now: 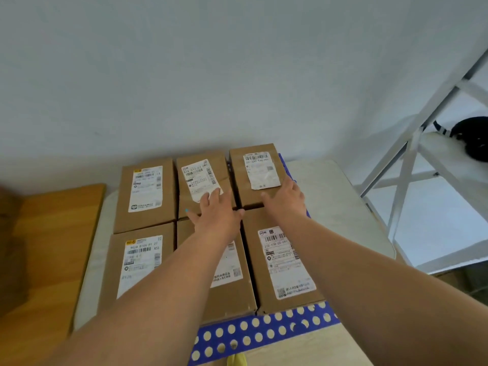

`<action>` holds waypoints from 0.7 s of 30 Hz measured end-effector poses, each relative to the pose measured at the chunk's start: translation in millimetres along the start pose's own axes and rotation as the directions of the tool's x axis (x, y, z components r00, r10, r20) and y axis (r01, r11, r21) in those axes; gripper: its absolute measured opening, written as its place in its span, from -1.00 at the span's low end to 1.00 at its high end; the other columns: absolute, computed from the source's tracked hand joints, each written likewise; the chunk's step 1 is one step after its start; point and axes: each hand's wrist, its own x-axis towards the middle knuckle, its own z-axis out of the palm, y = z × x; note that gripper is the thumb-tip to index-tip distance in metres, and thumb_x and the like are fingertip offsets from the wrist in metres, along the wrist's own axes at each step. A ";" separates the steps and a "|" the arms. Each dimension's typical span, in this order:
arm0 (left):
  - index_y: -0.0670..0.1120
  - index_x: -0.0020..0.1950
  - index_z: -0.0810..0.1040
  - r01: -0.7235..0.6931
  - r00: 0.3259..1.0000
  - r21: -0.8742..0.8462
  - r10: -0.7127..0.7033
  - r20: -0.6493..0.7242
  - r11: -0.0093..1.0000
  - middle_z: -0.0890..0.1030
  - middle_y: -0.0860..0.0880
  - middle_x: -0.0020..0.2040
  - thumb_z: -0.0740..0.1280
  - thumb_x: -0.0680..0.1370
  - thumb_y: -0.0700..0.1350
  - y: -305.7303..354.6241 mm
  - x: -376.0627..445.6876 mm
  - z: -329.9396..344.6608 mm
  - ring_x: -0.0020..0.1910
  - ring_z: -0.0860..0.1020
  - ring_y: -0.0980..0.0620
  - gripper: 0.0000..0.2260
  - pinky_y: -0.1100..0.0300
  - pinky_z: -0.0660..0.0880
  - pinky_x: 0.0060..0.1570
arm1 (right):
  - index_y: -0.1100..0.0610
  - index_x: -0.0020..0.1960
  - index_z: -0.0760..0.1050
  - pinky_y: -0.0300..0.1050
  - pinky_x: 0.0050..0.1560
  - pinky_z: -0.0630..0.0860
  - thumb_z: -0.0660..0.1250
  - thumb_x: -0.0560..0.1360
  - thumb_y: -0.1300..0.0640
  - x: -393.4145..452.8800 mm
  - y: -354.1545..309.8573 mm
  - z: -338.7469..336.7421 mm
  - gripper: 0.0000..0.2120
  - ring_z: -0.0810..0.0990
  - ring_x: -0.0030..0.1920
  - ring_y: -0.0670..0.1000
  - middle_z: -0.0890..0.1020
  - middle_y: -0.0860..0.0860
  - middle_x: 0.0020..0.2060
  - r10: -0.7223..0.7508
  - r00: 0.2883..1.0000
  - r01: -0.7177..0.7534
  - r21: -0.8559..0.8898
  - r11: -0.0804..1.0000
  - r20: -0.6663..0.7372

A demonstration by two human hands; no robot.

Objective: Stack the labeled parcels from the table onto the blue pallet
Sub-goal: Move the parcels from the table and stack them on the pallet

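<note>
Six parcels on the pallet (264,331), two rows of three, labels up — I count three far, three near.

Step in hand, as I read it: squaring up the far row. Going left to right. Far-left parcel (146,194) is untouched, sits tight against its neighbour. My left hand (215,215) lies flat on the far-middle parcel (203,180), fingers straight and spread, gripping nothing, fingertips on the label. My right hand (286,198) is flat on the far-right parcel (257,173), fingers straight, pressing its near edge, nothing grasped.

To do it well I'd push with flat palms, keep the pressure low on the box tops, nudge both boxes toward the wall until edges line up with the near row — no lifting. Far-right box stands a touch higher than the rest, cause unclear.

Counts: parcels six, pallet one, hands two, wooden board (52,247) at left one, white rack (422,154) at right one. No parcel visible off the pallet.
</note>
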 end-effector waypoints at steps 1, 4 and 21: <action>0.08 0.58 0.01 -0.003 1.000 -0.007 0.003 0.002 1.000 -0.02 0.02 0.59 0.15 0.63 0.13 -1.9 1.6 1.5 0.56 -0.13 -0.06 -0.44 -0.35 -0.13 0.41 | 0.13 0.56 0.01 0.19 0.46 0.20 0.29 0.54 -0.07 1.9 0.5 2.6 -0.26 0.15 0.51 0.17 0.17 0.12 0.53 0.005 1.000 -0.005 -0.009 1.000 -0.002; 0.09 0.57 0.02 -0.024 1.000 -0.020 0.024 0.003 1.000 0.03 0.02 0.58 0.14 0.63 0.13 -8.5 2.3 6.7 0.56 -0.07 -0.07 -0.44 -0.37 -0.06 0.41 | 0.12 0.57 -0.02 0.15 0.52 0.08 0.27 0.57 -0.01 3.7 1.6 6.4 -0.29 0.05 0.55 0.15 0.07 0.09 0.56 0.006 1.000 -0.006 -0.037 0.999 -0.001; 0.08 0.54 0.13 -0.055 0.997 -0.027 0.053 -0.063 0.998 0.08 0.01 0.56 0.14 0.64 0.11 -10.8 -3.5 11.6 0.55 -0.06 -0.05 -0.52 -0.31 -0.15 0.43 | 0.04 0.58 0.01 0.05 0.56 -0.05 0.14 0.64 0.10 -6.1 17.3 7.1 -0.43 -0.06 0.57 0.04 0.02 0.00 0.58 -0.120 0.992 0.117 -0.057 0.991 -0.044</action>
